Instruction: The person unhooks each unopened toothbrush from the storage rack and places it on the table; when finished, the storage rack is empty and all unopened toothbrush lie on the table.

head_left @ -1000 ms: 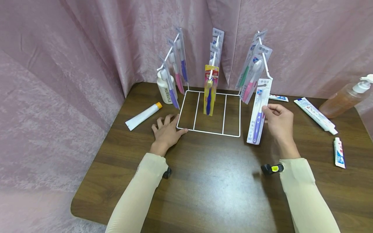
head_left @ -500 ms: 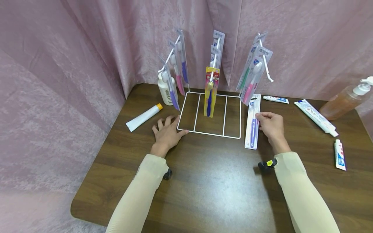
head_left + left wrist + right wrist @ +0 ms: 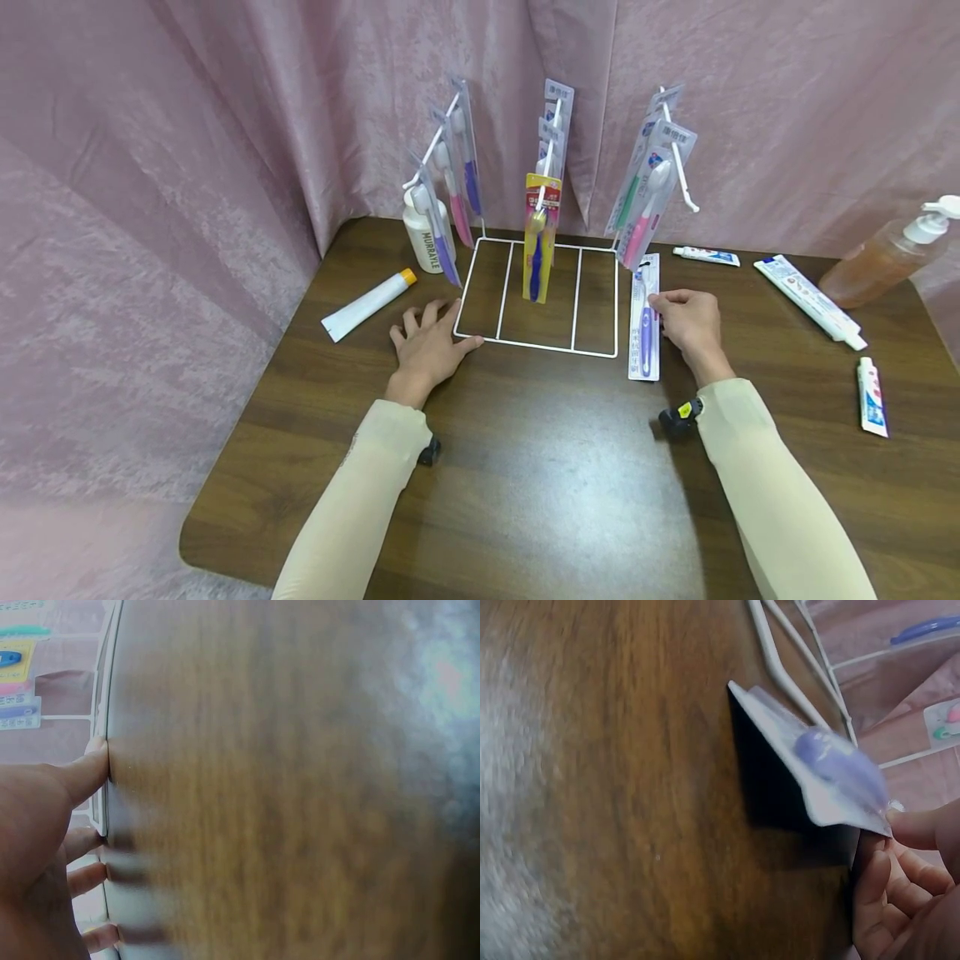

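"Purple toothbrush pack (image 3: 645,321): position & hold?"

"Low, just beside the R side of the white wire rack (image 3: 577,300), top end near the lower tip of the hanging pink toothbrush pack (image 3: 651,200). R hand (image 3: 686,321) pinches one long edge, thumb vs. fingers. R wrist view: pack tilted, w/ dark shadow beneath (contact w/ the tabletop (image 3: 562,467) can't be told)."

"And the L hand (image 3: 429,354)?"

"Well apart from the R. Fingers spread, gripping nothing; thumb touches the front rail (image 3: 525,344) near its L corner, prob. steadying the rack."

"Likely faults from here, w/ causes?"

"(i) Slip or swivel: hold is on one edge only, so wt. hangs to one side. (ii) Collision: raised straight up, the top end could knock the pink toothbrush pack & set it swinging on the R hook (image 3: 682,177). (iii) Skid or tilt: a push against that hook could shift the rack, esp. w/ the L thumb off the rail; thin wire seems light."

"Neighbours at risk?"

"White bottle (image 3: 422,237), close behind the L-hook packs (image 3: 459,218); a leftward skid might bump it. Orange-capped tube (image 3: 367,306), beyond the L fingers, appears less exposed."
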{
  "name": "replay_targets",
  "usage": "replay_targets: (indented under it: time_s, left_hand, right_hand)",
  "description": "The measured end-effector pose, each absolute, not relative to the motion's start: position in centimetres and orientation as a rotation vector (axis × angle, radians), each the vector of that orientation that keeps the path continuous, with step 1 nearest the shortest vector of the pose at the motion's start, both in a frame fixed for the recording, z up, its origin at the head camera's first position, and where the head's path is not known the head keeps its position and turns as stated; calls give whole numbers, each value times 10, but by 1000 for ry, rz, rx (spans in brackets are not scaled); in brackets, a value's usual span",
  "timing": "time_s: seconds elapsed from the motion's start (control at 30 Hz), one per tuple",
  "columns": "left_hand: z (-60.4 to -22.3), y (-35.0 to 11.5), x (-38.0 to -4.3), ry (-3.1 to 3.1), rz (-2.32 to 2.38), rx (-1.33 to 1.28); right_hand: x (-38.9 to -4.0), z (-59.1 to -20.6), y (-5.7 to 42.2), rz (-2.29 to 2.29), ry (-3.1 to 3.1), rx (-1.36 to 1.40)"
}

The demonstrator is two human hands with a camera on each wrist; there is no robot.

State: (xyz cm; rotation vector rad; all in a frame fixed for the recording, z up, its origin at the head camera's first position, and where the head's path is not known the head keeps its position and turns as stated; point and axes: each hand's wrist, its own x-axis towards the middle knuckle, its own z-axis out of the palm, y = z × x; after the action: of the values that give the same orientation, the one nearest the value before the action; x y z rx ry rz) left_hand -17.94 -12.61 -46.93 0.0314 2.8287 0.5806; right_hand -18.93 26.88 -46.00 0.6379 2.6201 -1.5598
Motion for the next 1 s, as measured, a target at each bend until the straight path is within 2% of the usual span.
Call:
replay_targets:
  time_s: [0.27,0.53,0.77,1.0]
  left_hand:
    - [-470,-128,-181,2821,584,29]
    - [-471,-127,-182,2815,578,31]
    - [-471,-128,-183,2813,583,25]
    - [-472,-128,-182,2809,588,23]
  right_hand:
    - [-204,-476,281,-1425,2631,720]
    - [-203,-478,276,-1222,2752,793]
    - [-192,-457,264,-1212,2721,808]
    - [-191,-458,264,-1189,2719,822]
